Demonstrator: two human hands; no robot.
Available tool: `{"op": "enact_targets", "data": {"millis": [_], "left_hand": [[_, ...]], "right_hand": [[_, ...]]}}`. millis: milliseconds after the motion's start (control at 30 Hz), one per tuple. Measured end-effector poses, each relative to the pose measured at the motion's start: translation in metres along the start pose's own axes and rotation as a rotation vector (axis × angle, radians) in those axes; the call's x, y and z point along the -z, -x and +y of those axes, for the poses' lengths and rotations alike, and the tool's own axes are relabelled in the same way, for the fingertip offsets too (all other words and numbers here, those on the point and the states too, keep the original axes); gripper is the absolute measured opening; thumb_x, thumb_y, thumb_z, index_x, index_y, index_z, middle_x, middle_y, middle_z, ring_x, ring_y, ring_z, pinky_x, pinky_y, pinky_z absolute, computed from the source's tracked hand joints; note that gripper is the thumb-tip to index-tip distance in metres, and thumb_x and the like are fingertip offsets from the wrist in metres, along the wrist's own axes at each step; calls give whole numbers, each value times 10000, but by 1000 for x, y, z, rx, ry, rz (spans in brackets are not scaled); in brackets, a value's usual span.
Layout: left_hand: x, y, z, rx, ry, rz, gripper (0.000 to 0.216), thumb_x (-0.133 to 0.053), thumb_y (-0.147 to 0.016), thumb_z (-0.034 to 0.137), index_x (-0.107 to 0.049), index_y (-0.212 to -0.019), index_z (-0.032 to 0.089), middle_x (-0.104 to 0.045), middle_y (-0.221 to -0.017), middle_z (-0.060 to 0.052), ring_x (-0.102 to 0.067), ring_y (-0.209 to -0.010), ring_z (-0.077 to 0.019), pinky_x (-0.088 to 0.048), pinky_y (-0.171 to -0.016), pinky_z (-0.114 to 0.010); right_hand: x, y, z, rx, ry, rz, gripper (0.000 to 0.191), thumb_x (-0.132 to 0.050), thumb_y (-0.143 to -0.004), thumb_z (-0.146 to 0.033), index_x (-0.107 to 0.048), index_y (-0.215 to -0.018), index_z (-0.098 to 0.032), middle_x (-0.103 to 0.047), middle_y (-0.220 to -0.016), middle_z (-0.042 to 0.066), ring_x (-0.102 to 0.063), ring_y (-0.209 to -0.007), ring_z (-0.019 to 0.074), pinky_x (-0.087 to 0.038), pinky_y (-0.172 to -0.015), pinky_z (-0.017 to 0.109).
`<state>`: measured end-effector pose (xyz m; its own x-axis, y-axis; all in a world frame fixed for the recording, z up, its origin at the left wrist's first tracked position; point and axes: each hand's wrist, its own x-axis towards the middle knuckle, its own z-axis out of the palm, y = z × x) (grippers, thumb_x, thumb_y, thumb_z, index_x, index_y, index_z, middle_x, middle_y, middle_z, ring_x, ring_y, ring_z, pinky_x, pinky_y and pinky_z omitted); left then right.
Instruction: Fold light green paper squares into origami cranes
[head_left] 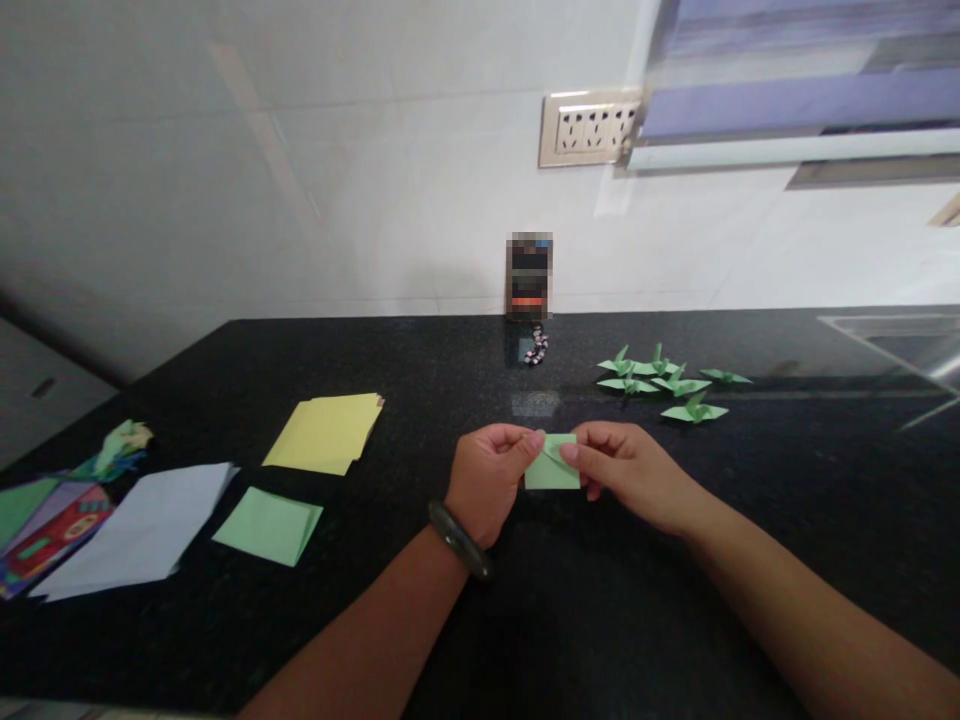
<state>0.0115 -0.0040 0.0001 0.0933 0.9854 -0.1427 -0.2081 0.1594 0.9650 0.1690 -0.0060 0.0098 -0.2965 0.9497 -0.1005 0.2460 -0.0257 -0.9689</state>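
So we've got both hands on a small folded green paper [553,468], held just above the black countertop [675,560], roughly at the middle of the counter's width and toward the near edge. The left hand [487,480] is pinching its left edge, thumb and forefinger pressed together on the paper with the rest of the fingers curled under. The right hand [630,472] is doing the same from the other side, thumb tip lying on top of the sheet, other fingers tucked beneath it. Looks to us like that two-sided pinch is there to keep the layers lined up and the crease tight, hard to be sure though.

Both forearms come in from the bottom of the view and angle toward each other, wrists fairly straight. There's a dark bangle [459,540] on the left wrist.

Around us: a cluster of finished green paper cranes [660,383] sits behind the right hand, well apart from it. Off to the left are a yellow paper stack [324,432], a loose green sheet [268,525] and a pale white sheet [142,530], all laid flat within reach, probably as a supply pile.
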Motion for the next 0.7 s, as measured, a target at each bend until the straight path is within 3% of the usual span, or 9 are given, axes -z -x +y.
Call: {"op": "enact_targets", "data": {"millis": [467,700], "left_hand": [[1,-1,-2,32,7,-6,233,-693,-629,338,-635,-694,122,-619,-589,-18,-543,-509,-113,-427,-505,-245],[-1,0,0,62,86,-24,219,-700,-620,317,-621,-674,119,-615,-578,-13,-540,-504,-112,-439,-510,-255]], "right_hand": [[-1,-1,6,-58,-228,3,337,-747,-574,-394,-528,-576,-137,-503,-528,-40,-439,-450,49,-374,-414,168],[0,-1,6,-84,-239,-21,301,-728,-599,-366,-531,-577,-141,-500,-491,-49,-441,-407,43,-381,-405,167]]}}
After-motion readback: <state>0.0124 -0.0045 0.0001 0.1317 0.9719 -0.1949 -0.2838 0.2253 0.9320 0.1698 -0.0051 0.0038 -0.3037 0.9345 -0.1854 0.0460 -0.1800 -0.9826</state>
